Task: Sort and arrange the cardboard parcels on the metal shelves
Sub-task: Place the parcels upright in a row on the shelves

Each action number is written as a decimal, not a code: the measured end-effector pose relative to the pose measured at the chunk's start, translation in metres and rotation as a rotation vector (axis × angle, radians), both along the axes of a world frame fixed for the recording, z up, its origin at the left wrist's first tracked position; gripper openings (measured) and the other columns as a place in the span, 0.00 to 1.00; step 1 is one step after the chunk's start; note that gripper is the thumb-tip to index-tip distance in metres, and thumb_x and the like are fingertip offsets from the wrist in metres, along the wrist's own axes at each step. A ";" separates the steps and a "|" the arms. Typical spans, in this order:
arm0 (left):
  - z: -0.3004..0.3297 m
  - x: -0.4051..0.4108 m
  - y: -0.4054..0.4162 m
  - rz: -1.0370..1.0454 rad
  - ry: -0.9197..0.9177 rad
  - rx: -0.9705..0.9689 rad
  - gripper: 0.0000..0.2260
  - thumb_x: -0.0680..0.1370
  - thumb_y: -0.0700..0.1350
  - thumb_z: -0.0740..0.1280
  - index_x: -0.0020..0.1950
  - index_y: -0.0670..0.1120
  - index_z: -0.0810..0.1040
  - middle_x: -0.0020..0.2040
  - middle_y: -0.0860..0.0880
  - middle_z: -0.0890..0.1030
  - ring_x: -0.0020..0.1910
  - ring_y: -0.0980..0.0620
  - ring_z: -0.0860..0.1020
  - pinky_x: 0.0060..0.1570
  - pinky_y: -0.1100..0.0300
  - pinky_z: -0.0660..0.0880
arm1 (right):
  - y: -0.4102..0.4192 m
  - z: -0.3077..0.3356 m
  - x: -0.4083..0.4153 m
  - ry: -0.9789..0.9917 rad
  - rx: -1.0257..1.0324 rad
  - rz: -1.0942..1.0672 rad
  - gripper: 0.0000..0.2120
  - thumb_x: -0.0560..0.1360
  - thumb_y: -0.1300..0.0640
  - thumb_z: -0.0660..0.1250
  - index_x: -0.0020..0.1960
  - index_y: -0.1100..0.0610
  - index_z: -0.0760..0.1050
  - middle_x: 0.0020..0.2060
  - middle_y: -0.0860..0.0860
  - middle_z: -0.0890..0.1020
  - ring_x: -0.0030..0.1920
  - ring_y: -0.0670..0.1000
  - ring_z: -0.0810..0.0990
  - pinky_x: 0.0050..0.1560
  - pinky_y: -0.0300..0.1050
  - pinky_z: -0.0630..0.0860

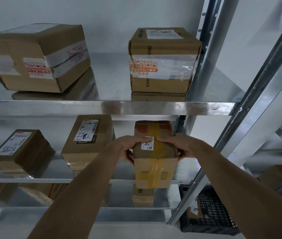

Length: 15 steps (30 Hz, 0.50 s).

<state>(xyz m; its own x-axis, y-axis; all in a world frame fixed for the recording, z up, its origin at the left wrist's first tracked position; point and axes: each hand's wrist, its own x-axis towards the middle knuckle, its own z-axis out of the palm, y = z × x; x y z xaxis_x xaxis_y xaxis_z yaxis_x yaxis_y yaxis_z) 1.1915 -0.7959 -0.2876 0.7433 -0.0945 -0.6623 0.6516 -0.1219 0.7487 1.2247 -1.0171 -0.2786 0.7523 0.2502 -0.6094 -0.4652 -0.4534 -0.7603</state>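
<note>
Both hands clasp the yellow-taped parcel (155, 152) at the middle shelf (50, 180) front edge: left hand (128, 149) and right hand (179, 147) curl over opposite sides, steadying it squarely, probably for sliding in beside the parcel marked 7786 (86, 140).

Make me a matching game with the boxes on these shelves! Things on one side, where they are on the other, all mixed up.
Things:
1. Yellow-taped box
2. Box marked 9877
3. Black crate
4. Box marked 57289

Places:
A. On the floor, right of the shelves
B. Middle shelf, far left
C. Held by the left hand and right hand
D. Middle shelf, just left of the held box

Pairs: 1-C, 2-D, 3-A, 4-B
</note>
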 end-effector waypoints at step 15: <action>0.002 -0.010 -0.003 0.081 -0.002 -0.040 0.33 0.65 0.67 0.77 0.61 0.46 0.82 0.58 0.43 0.84 0.59 0.38 0.81 0.61 0.33 0.77 | -0.001 -0.005 -0.010 0.081 0.094 -0.079 0.43 0.58 0.28 0.78 0.66 0.49 0.74 0.59 0.58 0.83 0.57 0.64 0.83 0.56 0.69 0.80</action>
<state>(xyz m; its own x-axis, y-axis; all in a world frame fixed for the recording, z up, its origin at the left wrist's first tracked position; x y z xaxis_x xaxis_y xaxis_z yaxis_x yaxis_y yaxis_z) 1.1811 -0.7990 -0.2858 0.7508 -0.0601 -0.6578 0.6567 -0.0388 0.7532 1.2149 -1.0179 -0.2838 0.7210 0.2511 -0.6458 -0.5582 -0.3417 -0.7561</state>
